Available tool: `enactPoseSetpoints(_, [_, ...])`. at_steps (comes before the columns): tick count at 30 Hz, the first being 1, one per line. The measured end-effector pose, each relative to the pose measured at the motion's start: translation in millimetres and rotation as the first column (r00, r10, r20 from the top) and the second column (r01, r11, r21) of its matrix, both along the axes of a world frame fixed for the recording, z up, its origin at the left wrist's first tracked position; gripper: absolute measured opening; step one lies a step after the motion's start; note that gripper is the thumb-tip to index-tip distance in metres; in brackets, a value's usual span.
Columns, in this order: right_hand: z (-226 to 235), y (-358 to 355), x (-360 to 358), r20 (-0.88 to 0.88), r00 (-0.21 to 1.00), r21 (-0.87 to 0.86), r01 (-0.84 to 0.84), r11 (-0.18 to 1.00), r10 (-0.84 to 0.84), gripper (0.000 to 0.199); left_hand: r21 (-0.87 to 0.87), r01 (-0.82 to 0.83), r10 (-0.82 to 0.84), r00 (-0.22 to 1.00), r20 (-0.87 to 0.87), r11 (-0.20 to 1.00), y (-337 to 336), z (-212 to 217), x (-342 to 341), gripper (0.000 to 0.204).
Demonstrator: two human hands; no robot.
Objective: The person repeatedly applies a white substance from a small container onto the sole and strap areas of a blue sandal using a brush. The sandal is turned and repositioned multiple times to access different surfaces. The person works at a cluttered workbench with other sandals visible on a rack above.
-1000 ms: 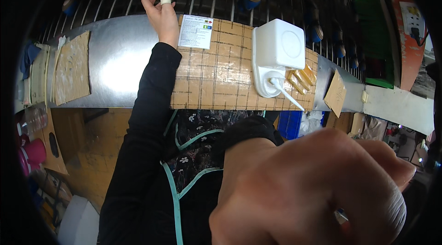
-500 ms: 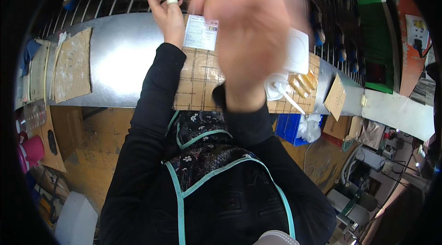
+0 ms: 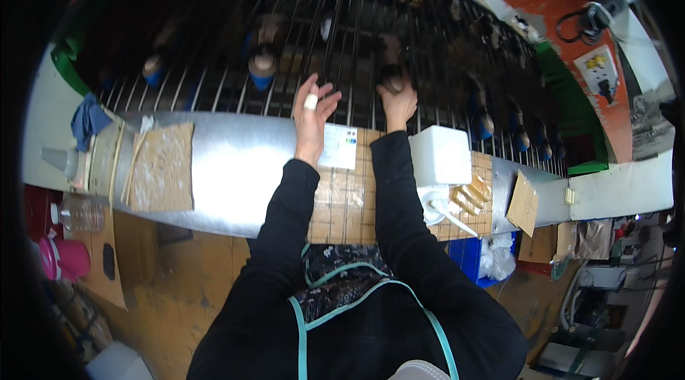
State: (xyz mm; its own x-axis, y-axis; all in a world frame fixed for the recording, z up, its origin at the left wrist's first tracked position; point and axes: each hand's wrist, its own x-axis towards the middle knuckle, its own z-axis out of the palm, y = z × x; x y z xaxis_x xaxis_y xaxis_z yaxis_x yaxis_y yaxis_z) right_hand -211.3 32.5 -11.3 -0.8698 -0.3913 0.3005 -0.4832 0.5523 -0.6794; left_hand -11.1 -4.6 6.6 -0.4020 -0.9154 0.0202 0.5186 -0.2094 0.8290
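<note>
My left hand (image 3: 311,123) is raised over the near edge of a rack of metal rods, palm partly up and fingers apart, holding nothing. A white wrap circles one of its fingers. To its right, my right hand (image 3: 400,105) reaches over the rods with its fingers curled round a dark shoe-like piece (image 3: 392,82), whose far part is lost in shadow and blur. Other dark pieces stand along the rods, among them one with a round tan end and a blue edge (image 3: 262,69). Below my hands, a printed white sheet (image 3: 338,148) lies on a brown cardboard sheet (image 3: 342,216).
A white square container (image 3: 441,156), a white round pot with a stick-like handle (image 3: 437,206) and amber blocks (image 3: 471,195) stand at the right of the cardboard. A corrugated piece (image 3: 163,168) lies left on the metal table (image 3: 232,173). Orange panels and a socket are far right.
The view has tilted up, showing more of the rods. My right hand has gone from a blur above the cardboard to the dark piece on the rods. My left hand stays open.
</note>
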Motion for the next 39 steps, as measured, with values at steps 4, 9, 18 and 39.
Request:
enactPoseSetpoints(4, [38.6,5.9,14.0,-0.187,0.982,0.138,-0.010,0.990,0.036,0.068,0.015,0.085,-0.085,0.995,-0.044,0.996,0.0,-1.2,-3.1,0.061])
enactPoseSetpoints(9, [110.0,40.6,58.4,-0.195,0.974,0.103,-0.098,0.990,0.117,0.065,0.182,0.364,-0.352,0.931,-0.099,0.913,2.2,-1.2,-3.3,0.087])
enactPoseSetpoints(18, [139.1,204.5,106.3,-0.092,0.733,-0.248,-0.673,0.697,0.674,0.071,0.190,0.716,-0.541,0.650,-0.534,0.671,65.5,-24.0,63.9,0.088])
enactPoseSetpoints(39, [70.5,350.6,83.5,-0.246,0.961,0.192,-0.079,0.978,0.126,0.013,-0.454,0.344,-0.502,0.813,-0.294,0.822,120.3,73.4,116.6,0.133])
